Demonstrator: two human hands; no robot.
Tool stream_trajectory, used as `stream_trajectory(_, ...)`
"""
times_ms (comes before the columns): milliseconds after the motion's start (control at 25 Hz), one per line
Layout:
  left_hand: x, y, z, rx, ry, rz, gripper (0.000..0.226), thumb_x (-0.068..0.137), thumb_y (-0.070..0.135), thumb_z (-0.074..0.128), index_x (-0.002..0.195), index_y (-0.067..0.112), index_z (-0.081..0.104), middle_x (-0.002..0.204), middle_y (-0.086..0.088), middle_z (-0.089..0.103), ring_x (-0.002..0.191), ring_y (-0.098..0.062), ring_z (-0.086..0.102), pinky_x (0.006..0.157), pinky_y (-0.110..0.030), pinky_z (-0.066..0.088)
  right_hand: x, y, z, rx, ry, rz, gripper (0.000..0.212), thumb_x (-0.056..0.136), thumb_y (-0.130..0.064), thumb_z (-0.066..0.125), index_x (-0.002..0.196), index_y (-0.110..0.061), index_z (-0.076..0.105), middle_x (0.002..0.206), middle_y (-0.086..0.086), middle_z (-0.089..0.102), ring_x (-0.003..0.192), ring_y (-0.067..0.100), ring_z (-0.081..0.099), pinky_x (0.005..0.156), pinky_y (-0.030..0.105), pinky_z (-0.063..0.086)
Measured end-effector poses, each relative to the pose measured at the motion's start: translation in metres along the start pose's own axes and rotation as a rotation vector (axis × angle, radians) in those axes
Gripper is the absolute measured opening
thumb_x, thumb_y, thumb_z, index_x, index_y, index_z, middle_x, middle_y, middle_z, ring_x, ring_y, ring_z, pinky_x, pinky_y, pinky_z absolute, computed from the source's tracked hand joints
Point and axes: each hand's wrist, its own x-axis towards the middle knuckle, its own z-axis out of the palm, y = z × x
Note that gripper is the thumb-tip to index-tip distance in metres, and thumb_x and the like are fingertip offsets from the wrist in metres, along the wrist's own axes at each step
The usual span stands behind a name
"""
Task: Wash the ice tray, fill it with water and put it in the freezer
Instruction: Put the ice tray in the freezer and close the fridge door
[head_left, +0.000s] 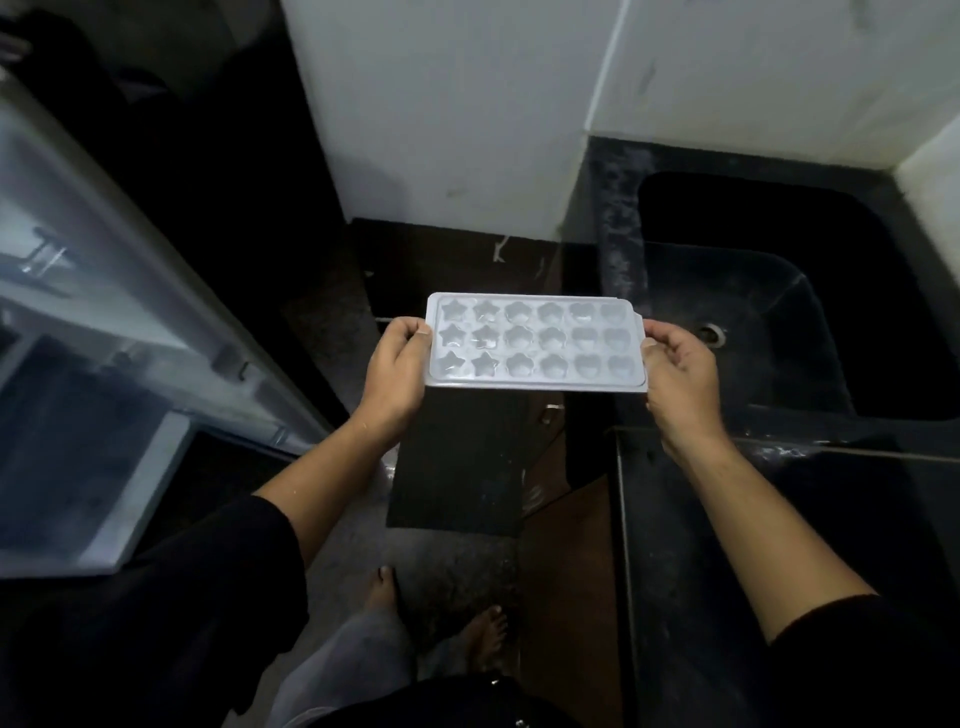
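A white plastic ice tray (535, 340) with star, flower and heart shaped cells is held level in mid-air in front of me, above the floor. My left hand (397, 371) grips its left short edge, thumb on top. My right hand (675, 371) grips its right short edge the same way. The cells look glossy; I cannot tell whether they hold water. The black sink (769, 291) lies to the right of the tray. The open fridge door (119, 291) is on the left.
A black stone counter (779, 519) surrounds the sink on the right. A white wall (441, 104) stands behind the tray. A dark mat (457, 467) lies on the floor below the tray, and my bare feet (488, 634) stand near it.
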Motion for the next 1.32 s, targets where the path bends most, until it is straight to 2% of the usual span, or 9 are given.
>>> stream_trajectory(240, -0.025, -0.028, -0.087, -0.086, 0.196, -0.042, 0.018, 0.101, 0.036, 0.052, 0.088, 0.027, 0.059, 0.088, 0.005, 0.066, 0.084, -0.013, 0.061, 0.075, -0.036, 0.049, -0.023, -0.014, 0.085, -0.053, -0.198, -0.033, 0.023, 0.105, -0.015, 0.055, 0.122, -0.019, 0.071, 0.102, 0.0, 0.078, 0.095, 0.018, 0.076, 0.087, 0.046, 0.064)
stream_trajectory(440, -0.057, -0.058, -0.183, -0.1, 0.325, -0.103, 0.019, 0.11, 0.025, 0.047, 0.095, 0.023, 0.059, 0.095, 0.0, 0.069, 0.087, -0.018, 0.064, 0.078, -0.037, 0.05, -0.069, -0.028, 0.173, -0.115, -0.345, -0.085, 0.022, 0.105, -0.019, 0.055, 0.121, -0.023, 0.07, 0.102, -0.003, 0.078, 0.095, 0.014, 0.076, 0.089, 0.049, 0.062)
stream_trajectory(560, -0.078, -0.073, -0.248, -0.096, 0.436, -0.106, 0.02, 0.109, 0.023, 0.048, 0.092, 0.023, 0.059, 0.092, 0.004, 0.068, 0.082, -0.011, 0.063, 0.077, -0.028, 0.051, -0.106, -0.036, 0.233, -0.116, -0.442, -0.099, 0.022, 0.106, -0.018, 0.054, 0.123, -0.021, 0.068, 0.106, -0.002, 0.077, 0.096, 0.014, 0.076, 0.088, 0.048, 0.063)
stream_trajectory(680, -0.099, -0.082, -0.312, -0.07, 0.546, -0.113, 0.017, 0.11, 0.021, 0.047, 0.098, 0.015, 0.058, 0.088, 0.008, 0.062, 0.077, -0.003, 0.057, 0.065, -0.014, 0.046, -0.143, -0.043, 0.296, -0.096, -0.53, -0.111, 0.021, 0.106, -0.017, 0.055, 0.122, -0.02, 0.068, 0.106, 0.0, 0.077, 0.097, 0.017, 0.076, 0.09, 0.049, 0.062)
stream_trajectory(800, -0.12, -0.098, -0.381, -0.069, 0.638, -0.141, 0.018, 0.109, 0.026, 0.048, 0.098, 0.017, 0.06, 0.094, 0.006, 0.063, 0.084, -0.009, 0.059, 0.07, -0.024, 0.047, -0.177, -0.048, 0.362, -0.09, -0.621, -0.117, 0.021, 0.104, -0.014, 0.055, 0.118, -0.017, 0.07, 0.104, 0.003, 0.078, 0.098, 0.022, 0.076, 0.093, 0.05, 0.061)
stream_trajectory(920, -0.137, -0.105, -0.438, -0.098, 0.732, -0.157, 0.019, 0.109, 0.026, 0.048, 0.095, 0.02, 0.059, 0.091, 0.005, 0.063, 0.082, -0.012, 0.059, 0.068, -0.031, 0.047, -0.202, -0.055, 0.427, -0.087, -0.714, -0.155, 0.021, 0.104, -0.011, 0.053, 0.115, -0.015, 0.07, 0.104, 0.003, 0.078, 0.096, 0.021, 0.075, 0.088, 0.043, 0.062)
stream_trajectory(1040, -0.149, -0.104, -0.487, -0.125, 0.851, -0.166, 0.019, 0.11, 0.024, 0.048, 0.096, 0.017, 0.059, 0.091, 0.006, 0.062, 0.079, -0.008, 0.057, 0.066, -0.026, 0.046, -0.227, -0.074, 0.487, -0.078, -0.836, -0.18, 0.022, 0.107, -0.01, 0.05, 0.115, -0.015, 0.069, 0.099, 0.002, 0.076, 0.076, 0.007, 0.068, 0.06, 0.019, 0.051)
stream_trajectory(1160, -0.151, -0.103, -0.529, -0.159, 0.943, -0.162, 0.021, 0.11, 0.025, 0.048, 0.092, 0.02, 0.059, 0.094, 0.003, 0.063, 0.083, -0.012, 0.057, 0.068, -0.028, 0.045, -0.241, -0.097, 0.544, -0.083, -0.935, -0.218, 0.023, 0.107, -0.011, 0.05, 0.106, -0.024, 0.069, 0.099, 0.002, 0.077, 0.075, 0.007, 0.067, 0.058, 0.017, 0.046)
stream_trajectory(1320, -0.132, -0.092, -0.572, -0.224, 1.049, -0.144, 0.018, 0.108, 0.026, 0.048, 0.096, 0.02, 0.06, 0.099, -0.002, 0.066, 0.086, -0.016, 0.06, 0.071, -0.033, 0.047, -0.239, -0.138, 0.617, -0.095, -1.015, -0.304, 0.024, 0.104, -0.012, 0.05, 0.102, -0.024, 0.07, 0.09, -0.003, 0.076, 0.067, 0.002, 0.065, 0.055, 0.016, 0.044)
